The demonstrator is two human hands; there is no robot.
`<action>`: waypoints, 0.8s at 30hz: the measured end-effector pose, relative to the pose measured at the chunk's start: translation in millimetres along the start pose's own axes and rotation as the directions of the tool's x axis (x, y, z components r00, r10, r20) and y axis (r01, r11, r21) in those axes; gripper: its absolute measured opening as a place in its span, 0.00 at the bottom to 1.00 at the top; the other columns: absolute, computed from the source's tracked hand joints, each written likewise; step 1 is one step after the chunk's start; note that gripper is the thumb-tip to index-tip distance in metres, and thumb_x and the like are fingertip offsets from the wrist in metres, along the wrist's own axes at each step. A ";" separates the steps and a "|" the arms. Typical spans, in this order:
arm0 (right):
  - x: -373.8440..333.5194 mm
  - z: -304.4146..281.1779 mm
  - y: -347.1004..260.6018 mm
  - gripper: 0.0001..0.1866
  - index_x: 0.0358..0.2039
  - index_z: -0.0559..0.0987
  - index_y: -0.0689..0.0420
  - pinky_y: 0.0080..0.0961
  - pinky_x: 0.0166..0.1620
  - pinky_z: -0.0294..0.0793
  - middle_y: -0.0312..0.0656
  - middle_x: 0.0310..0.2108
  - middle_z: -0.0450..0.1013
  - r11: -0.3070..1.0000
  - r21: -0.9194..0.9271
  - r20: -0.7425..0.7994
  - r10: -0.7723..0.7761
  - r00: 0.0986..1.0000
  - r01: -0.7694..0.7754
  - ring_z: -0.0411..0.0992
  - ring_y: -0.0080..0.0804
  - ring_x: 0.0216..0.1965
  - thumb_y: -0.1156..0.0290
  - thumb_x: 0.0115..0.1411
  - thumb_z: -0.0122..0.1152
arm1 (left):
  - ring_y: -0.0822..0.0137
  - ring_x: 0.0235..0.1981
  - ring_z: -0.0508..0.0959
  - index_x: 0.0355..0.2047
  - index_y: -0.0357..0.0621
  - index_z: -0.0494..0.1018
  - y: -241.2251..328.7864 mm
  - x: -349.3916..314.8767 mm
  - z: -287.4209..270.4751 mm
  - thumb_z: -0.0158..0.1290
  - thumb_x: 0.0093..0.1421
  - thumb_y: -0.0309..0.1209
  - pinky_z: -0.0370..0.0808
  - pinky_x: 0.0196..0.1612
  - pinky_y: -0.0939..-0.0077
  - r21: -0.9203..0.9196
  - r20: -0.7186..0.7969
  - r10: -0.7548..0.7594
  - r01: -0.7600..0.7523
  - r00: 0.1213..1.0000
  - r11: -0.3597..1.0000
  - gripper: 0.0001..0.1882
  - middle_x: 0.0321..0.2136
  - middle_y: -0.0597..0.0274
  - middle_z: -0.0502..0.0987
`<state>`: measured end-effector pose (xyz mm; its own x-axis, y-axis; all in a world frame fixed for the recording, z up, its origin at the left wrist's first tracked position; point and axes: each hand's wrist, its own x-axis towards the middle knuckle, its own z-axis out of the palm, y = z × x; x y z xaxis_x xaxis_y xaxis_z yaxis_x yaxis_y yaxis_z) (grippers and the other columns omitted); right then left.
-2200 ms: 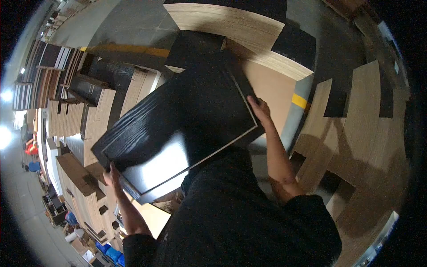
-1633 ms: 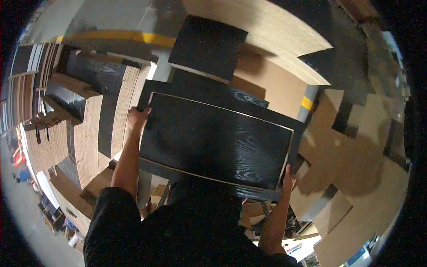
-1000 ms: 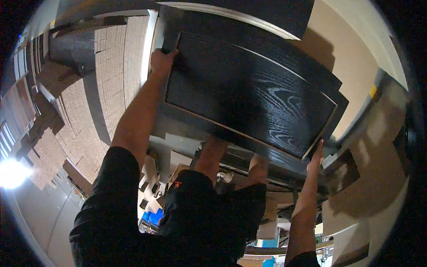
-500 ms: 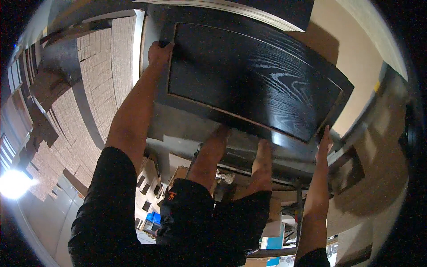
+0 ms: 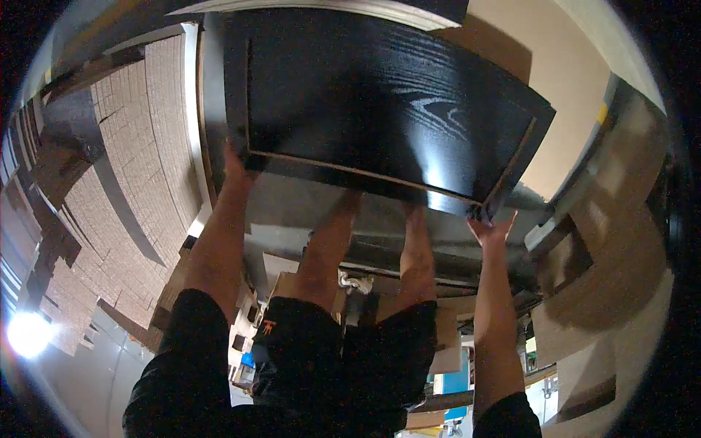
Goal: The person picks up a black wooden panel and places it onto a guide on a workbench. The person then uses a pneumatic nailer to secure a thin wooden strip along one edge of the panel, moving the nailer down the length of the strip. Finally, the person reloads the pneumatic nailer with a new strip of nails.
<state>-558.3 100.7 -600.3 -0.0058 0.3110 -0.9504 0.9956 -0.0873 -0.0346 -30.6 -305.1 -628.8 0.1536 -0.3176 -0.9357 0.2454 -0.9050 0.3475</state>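
Observation:
I hold a large black wood-grain panel (image 5: pixel 380 102) with a thin pale inset line, flat and out in front of me. My left hand (image 5: pixel 237 162) grips its near left corner. My right hand (image 5: pixel 491 223) grips its near right corner from below. Both arms are stretched forward in black sleeves. Under the panel lies another dark panel (image 5: pixel 380 233) of a stack, and my bare legs (image 5: pixel 365 248) show below its edge.
Stacks of pale wooden boards (image 5: pixel 124 182) fill the left side. A tan board (image 5: pixel 562 80) lies behind the panel at the right. More brown panels (image 5: pixel 599 292) stand at the lower right. A bright lamp (image 5: pixel 29 332) glares at the lower left.
The panel has swung from a tilt beside my body to flat in front of me and moved farther forward. Both hands kept their grip on its corners as I bent over.

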 end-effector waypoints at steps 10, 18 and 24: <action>-22.2 20.8 5.4 0.61 0.67 0.58 0.56 0.55 0.53 0.71 0.58 0.61 0.57 0.977 -0.098 -0.167 -0.202 0.965 0.188 0.65 0.57 0.54 0.25 0.44 0.61 | 0.52 0.54 0.74 0.56 0.44 0.71 22.4 -16.9 13.4 0.44 0.62 0.62 0.71 0.56 0.56 0.154 0.149 0.178 -0.200 0.973 0.967 0.36 0.52 0.50 0.75; 6.3 37.7 -34.7 0.38 0.58 0.71 0.62 0.40 0.59 0.62 0.50 0.56 0.69 0.125 -0.804 0.396 -0.619 0.679 0.582 0.64 0.46 0.59 0.42 0.59 0.61 | 0.55 0.42 0.78 0.51 0.33 0.73 81.0 61.0 20.3 0.59 0.60 0.49 0.73 0.49 0.65 0.863 0.305 0.612 -0.483 0.730 0.145 0.30 0.43 0.47 0.79; 3.1 61.7 -37.1 0.31 0.54 0.75 0.61 0.37 0.58 0.60 0.44 0.53 0.72 0.349 -0.681 0.335 -0.634 0.697 0.644 0.67 0.38 0.55 0.47 0.61 0.62 | 0.62 0.36 0.79 0.47 0.32 0.76 93.8 57.6 41.9 0.57 0.62 0.48 0.74 0.43 0.66 0.826 0.215 0.536 -0.444 0.817 0.346 0.27 0.36 0.51 0.81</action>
<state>-601.1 46.5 -621.0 -0.6664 -0.0445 -0.7443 0.4073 0.8144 -0.4133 -38.9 -420.1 -652.6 0.0513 -0.8049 -0.5912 -0.7743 -0.4059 0.4855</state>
